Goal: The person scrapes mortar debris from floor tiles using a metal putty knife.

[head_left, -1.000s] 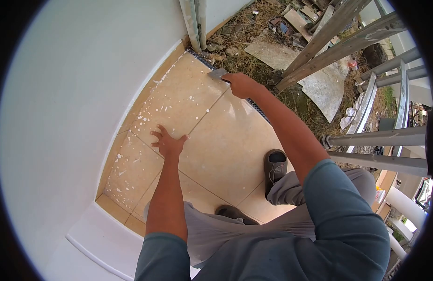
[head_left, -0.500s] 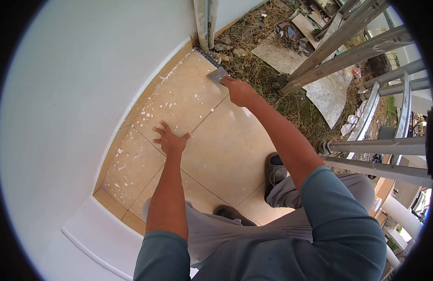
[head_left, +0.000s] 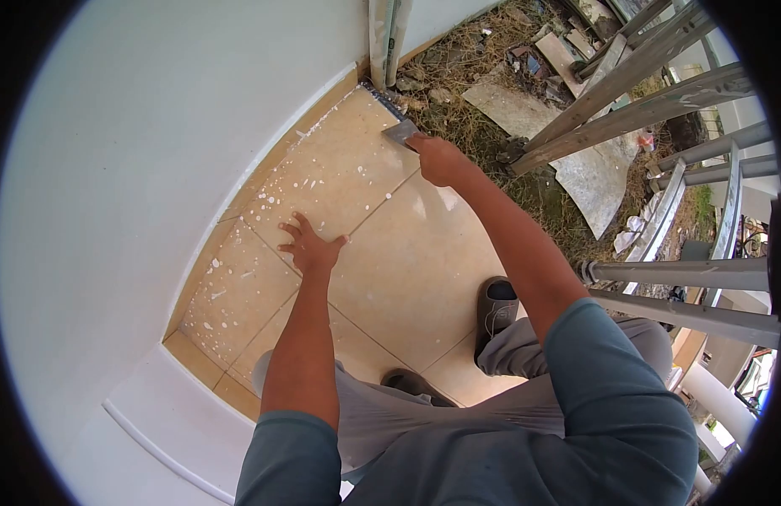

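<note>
My right hand (head_left: 441, 160) is wrapped round a scraper (head_left: 399, 131), its flat metal blade lying at the outer edge of the tiled floor (head_left: 407, 278). The handle is mostly hidden in my fist. My left hand (head_left: 312, 246) rests on the tiles with its fingers spread and holds nothing. White paint spots (head_left: 268, 198) speckle the tiles in front of that hand, thickest towards the wall.
A white wall (head_left: 179, 110) with a tan tile skirting curves along the left. Past the tile edge lie dry grass and a broken grey sheet (head_left: 593, 181). Wooden poles (head_left: 626, 114) and metal rails (head_left: 686, 274) stand at the right. My shoes (head_left: 497, 308) are on the tiles.
The view has shifted slightly, so the wall corner and poles sit a little further right. Both hands keep nearly the same places on the floor, and the scraper stays by the tile edge.
</note>
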The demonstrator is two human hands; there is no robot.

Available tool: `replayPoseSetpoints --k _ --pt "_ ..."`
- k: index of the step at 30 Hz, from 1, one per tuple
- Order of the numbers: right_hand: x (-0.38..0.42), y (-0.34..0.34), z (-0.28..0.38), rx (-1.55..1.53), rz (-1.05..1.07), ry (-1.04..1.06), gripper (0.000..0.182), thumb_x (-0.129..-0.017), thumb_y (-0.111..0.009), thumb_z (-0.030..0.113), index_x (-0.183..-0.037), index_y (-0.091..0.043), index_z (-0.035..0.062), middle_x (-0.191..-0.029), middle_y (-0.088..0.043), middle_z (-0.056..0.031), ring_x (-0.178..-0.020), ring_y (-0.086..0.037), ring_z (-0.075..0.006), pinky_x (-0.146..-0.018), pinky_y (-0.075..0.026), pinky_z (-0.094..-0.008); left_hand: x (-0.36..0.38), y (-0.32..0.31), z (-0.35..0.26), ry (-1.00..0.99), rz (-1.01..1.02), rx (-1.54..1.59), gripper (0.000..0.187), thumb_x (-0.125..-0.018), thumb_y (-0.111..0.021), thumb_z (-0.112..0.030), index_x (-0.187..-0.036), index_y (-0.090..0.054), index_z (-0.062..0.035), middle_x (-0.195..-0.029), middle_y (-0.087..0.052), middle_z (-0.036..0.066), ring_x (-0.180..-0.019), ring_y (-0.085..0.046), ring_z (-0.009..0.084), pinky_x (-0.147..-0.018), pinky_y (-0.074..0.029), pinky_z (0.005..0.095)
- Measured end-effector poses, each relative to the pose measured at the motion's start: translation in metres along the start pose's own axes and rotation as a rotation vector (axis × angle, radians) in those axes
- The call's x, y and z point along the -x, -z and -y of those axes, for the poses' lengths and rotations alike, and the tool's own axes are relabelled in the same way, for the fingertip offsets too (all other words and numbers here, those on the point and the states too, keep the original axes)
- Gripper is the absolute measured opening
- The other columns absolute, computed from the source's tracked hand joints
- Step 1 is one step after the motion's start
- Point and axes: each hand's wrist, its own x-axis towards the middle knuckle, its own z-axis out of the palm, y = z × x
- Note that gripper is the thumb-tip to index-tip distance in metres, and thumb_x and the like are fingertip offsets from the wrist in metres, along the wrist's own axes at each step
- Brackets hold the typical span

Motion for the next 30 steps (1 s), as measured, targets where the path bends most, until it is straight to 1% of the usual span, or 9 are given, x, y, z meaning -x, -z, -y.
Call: replayPoseSetpoints --k 6,11,13,14,17,20,23,28,30 --pt "0.011 -0.017 0.013 -0.013 -0.03 0.03 0.055 -0.088 -0.051 0.001 -0.143 -0.049 0.0055 -0.156 -0.041 -0.0121 -0.12 -0.061 -0.0377 -0.099 -0.052 -0.0476 0.002 0.002 -0.002 0.013 0.015 0.018 0.136 -0.063 -0.089 -0.056 -0.161 -0.006 -0.015 -0.165 -0.003 0.026 -0.14 -0.016 0.0675 -0.105 -0.049 0.0579" --pt "-0.021 -0.004 0.005 -0.122 -0.115 0.154 0.055 -0.088 -0.05 -0.001 -0.142 -0.05 0.0072 -0.144 -0.051 -0.0265 -0.12 -0.058 -0.0428 -0.101 -0.05 -0.0477 0.001 0.0 -0.001 0.021 0.018 0.01 0.134 -0.064 -0.09 -0.054 -0.161 -0.005 -0.0173 -0.166 -0.002 0.023 -0.142 -0.013 0.0657 -0.1 -0.052 0.0588" --pt "0.002 0.015 0.019 -0.187 0.055 0.082 0.052 -0.09 -0.05 0.001 -0.142 -0.05 0.0047 -0.145 -0.051 -0.0225 -0.123 -0.057 -0.0414 -0.104 -0.048 -0.0479 0.001 -0.002 -0.001 0.03 0.014 0.001 0.134 -0.065 -0.09 -0.053 -0.162 -0.005 -0.0192 -0.166 -0.001 0.022 -0.143 -0.013 0.0634 -0.095 -0.055 0.0599" --pt "0.009 0.022 0.022 -0.211 0.149 0.046 0.051 -0.091 -0.05 0.001 -0.142 -0.05 0.0035 -0.146 -0.051 -0.0206 -0.124 -0.056 -0.0406 -0.106 -0.047 -0.048 0.001 -0.003 0.0 0.031 0.019 0.003 0.134 -0.065 -0.089 -0.054 -0.162 -0.004 -0.0186 -0.166 -0.001 0.022 -0.142 -0.013 0.0644 -0.097 -0.054 0.0591" --pt "-0.002 -0.011 -0.011 -0.157 -0.091 0.245 0.051 -0.091 -0.051 0.002 -0.142 -0.05 0.0043 -0.147 -0.05 -0.02 -0.126 -0.056 -0.0396 -0.107 -0.046 -0.0477 0.003 0.001 -0.002 0.03 0.035 0.011 0.134 -0.065 -0.089 -0.055 -0.161 -0.003 -0.0177 -0.166 -0.001 0.022 -0.141 -0.014 0.0664 -0.102 -0.051 0.0579" --pt "-0.037 0.003 0.006 -0.095 -0.062 0.178 0.051 -0.091 -0.052 0.002 -0.142 -0.05 0.0043 -0.148 -0.049 -0.0196 -0.125 -0.057 -0.0394 -0.107 -0.047 -0.0471 -0.001 0.0 -0.001 0.033 0.031 0.011 0.134 -0.064 -0.089 -0.055 -0.161 -0.003 -0.0186 -0.166 -0.001 0.022 -0.141 -0.014 0.0661 -0.101 -0.052 0.0588" --pt "-0.077 0.008 0.012 0.008 -0.07 0.208 0.051 -0.091 -0.05 0.002 -0.141 -0.05 0.0037 -0.149 -0.049 -0.0191 -0.123 -0.058 -0.0398 -0.105 -0.048 -0.0466 -0.002 -0.005 0.003 0.031 0.03 -0.001 0.134 -0.064 -0.089 -0.055 -0.161 -0.004 -0.0191 -0.166 -0.001 0.022 -0.141 -0.013 0.0661 -0.099 -0.053 0.059" --pt "-0.074 0.015 0.02 0.059 -0.055 0.174 0.051 -0.09 -0.049 0.003 -0.14 -0.052 0.0035 -0.149 -0.049 -0.0189 -0.122 -0.059 -0.0397 -0.103 -0.05 -0.0462 0.0 -0.002 0.001 0.026 0.014 0.004 0.134 -0.064 -0.09 -0.054 -0.161 -0.004 -0.0196 -0.166 -0.002 0.022 -0.141 -0.013 0.0664 -0.096 -0.056 0.0573" --pt "-0.052 0.02 0.029 0.063 0.016 0.133 0.05 -0.089 -0.049 0.003 -0.14 -0.052 0.0032 -0.147 -0.051 -0.0201 -0.121 -0.059 -0.0403 -0.103 -0.05 -0.0461 -0.001 -0.001 0.003 0.028 0.009 0.04 0.132 -0.065 -0.089 -0.053 -0.162 -0.006 -0.0209 -0.166 -0.002 0.021 -0.143 -0.013 0.0637 -0.092 -0.056 0.0628"
